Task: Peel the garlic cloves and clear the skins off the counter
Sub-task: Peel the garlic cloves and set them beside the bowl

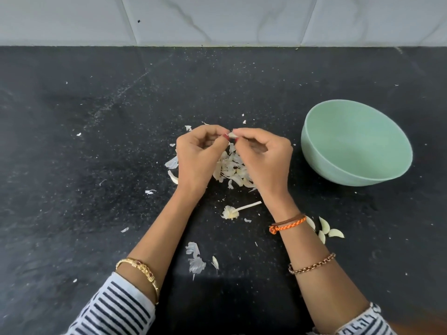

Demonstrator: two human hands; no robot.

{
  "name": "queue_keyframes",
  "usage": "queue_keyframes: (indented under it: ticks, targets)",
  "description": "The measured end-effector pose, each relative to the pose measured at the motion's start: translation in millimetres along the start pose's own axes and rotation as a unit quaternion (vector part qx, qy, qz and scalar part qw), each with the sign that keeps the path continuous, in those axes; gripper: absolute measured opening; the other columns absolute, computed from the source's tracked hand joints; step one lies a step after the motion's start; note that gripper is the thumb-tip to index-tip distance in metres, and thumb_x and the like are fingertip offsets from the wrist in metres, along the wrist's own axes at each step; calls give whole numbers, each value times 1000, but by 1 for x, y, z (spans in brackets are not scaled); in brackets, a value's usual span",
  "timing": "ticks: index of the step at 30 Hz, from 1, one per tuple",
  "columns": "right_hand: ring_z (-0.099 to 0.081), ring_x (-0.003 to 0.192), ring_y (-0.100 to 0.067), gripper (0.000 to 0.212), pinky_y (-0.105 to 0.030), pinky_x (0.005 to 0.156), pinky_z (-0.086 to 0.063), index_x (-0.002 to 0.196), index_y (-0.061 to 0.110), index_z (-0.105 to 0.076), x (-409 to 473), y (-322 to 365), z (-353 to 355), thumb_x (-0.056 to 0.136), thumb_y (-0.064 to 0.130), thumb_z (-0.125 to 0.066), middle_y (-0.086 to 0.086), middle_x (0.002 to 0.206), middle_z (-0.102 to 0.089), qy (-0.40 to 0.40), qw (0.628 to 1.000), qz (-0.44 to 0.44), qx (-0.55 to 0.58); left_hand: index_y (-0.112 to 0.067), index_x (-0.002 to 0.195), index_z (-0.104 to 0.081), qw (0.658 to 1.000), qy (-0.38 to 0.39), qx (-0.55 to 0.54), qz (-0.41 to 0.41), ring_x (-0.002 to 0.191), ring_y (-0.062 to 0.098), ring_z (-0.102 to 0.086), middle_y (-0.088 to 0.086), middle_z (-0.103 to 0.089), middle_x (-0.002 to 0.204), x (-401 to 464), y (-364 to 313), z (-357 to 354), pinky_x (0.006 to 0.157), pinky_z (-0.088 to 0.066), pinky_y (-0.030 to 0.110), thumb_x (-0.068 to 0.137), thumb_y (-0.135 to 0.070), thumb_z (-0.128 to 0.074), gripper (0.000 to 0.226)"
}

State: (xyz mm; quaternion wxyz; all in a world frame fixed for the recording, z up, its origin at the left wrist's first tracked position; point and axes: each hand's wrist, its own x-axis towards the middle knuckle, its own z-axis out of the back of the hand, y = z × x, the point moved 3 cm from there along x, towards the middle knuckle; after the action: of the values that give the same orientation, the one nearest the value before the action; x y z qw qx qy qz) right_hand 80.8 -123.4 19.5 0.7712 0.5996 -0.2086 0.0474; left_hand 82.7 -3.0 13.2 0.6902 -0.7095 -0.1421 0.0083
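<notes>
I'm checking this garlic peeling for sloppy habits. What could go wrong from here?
Peeled cloves lie on the counter beside the right wrist, not in the green bowl, which looks empty; a forearm sweep could scatter them. The skin pile under both hands may hide cloves, which could get cleared away with it. The clove pinched between left hand and right hand could slip.

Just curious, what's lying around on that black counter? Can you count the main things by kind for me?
Green bowl: 1
Peeled cloves lying by the right wrist: 4
Clove pinched between both hands: 1
Bare garlic stem with its base: 1
Main heap of skins: 1
Total: 8, not counting the scattered skin flakes.
</notes>
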Motion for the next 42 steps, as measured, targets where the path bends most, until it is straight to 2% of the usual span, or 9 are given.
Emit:
queue_keyframes:
  ticks: [6, 11, 18, 23, 27, 31, 34, 39, 42]
  targets:
    - [-68, 69, -4, 19, -14, 64, -51, 92, -1, -72, -1, 2, -1, 76, -9, -66, -2, 78, -70, 13, 994, -73, 74, -19, 72, -68, 999, -34, -14, 1, 59, 0, -57, -14, -66, 62, 0, 0, 0, 59, -44, 16, 71, -5, -59, 17]
    - [-67, 68, -3, 14, -13, 63, -49, 90, 0, -72, -1, 5, -1, 76, -5, -69, -2, 77, -70, 11, 991, -73, 111, -13, 77, -68, 999, -42, -28, -12, 58, -1, -57, -13, -65, 59, -2, 0, 1, 59, -46, 15, 75, 3, -65, 16]
    - [-70, 72, -11, 19, -20, 65, -54, 93, 0, -70, -1, -3, 0, 75, -5, -72, -7, 82, -70, 29, 994, -74, 76, -11, 81, -66, 998, -41, -30, -22, 58, -1, -59, -13, -66, 60, 1, 0, 2, 60, -47, 15, 77, 11, -60, 23]
    - [-67, 72, -2, 19, -12, 65, -52, 94, 0, -72, -3, 0, -3, 75, -1, -73, 0, 81, -68, -8, 1000, -19, -2, -14, 86, -59, 998, -7, -53, -20, 57, 0, -60, -10, -66, 59, 1, -3, 1, 61, -48, 16, 79, 16, -58, 31]
    - [-67, 72, -5, 17, -17, 67, -54, 92, 3, -73, -7, 1, -8, 75, -1, -72, -6, 82, -71, -58, 998, -9, -14, -13, 80, -54, 996, -11, -88, 1, 56, 2, -59, -7, -65, 58, 0, -4, 0, 61, -49, 18, 78, 20, -54, 33]
    - [-67, 71, -7, 18, -20, 68, -55, 91, 4, -73, -7, 2, -10, 75, -4, -71, -8, 82, -71, -56, 998, 16, -12, -12, 80, -46, 991, -33, -132, 14, 53, 3, -57, -6, -65, 56, -1, -7, 1, 60, -47, 17, 79, 23, -48, 35]
    - [-65, 70, -6, 17, -14, 66, -52, 89, 2, -73, -8, 2, -8, 74, -6, -71, -10, 79, -69, -58, 996, 58, -17, -13, 83, -39, 983, -35, -175, 43, 45, 0, -51, -6, -61, 49, -4, -10, -2, 54, -43, 14, 81, 23, -46, 37]
    - [-64, 71, -8, 15, -14, 64, -51, 89, 0, -72, -9, 3, -3, 75, -4, -71, -9, 79, -67, -49, 993, 107, 5, -15, 86, -37, 973, -41, -204, 96, 43, 3, -37, -9, -48, 43, -6, -8, -7, 51, -39, 16, 82, 19, -48, 36]
    - [-67, 74, -8, 23, -20, 69, -54, 98, -3, -68, -6, 4, 1, 75, -7, -70, -8, 82, -68, -16, 994, 53, 89, -15, 85, -42, 973, -38, -204, 100, 43, 2, -41, -7, -53, 44, -4, -8, -4, 53, -41, 16, 84, 17, -50, 33]
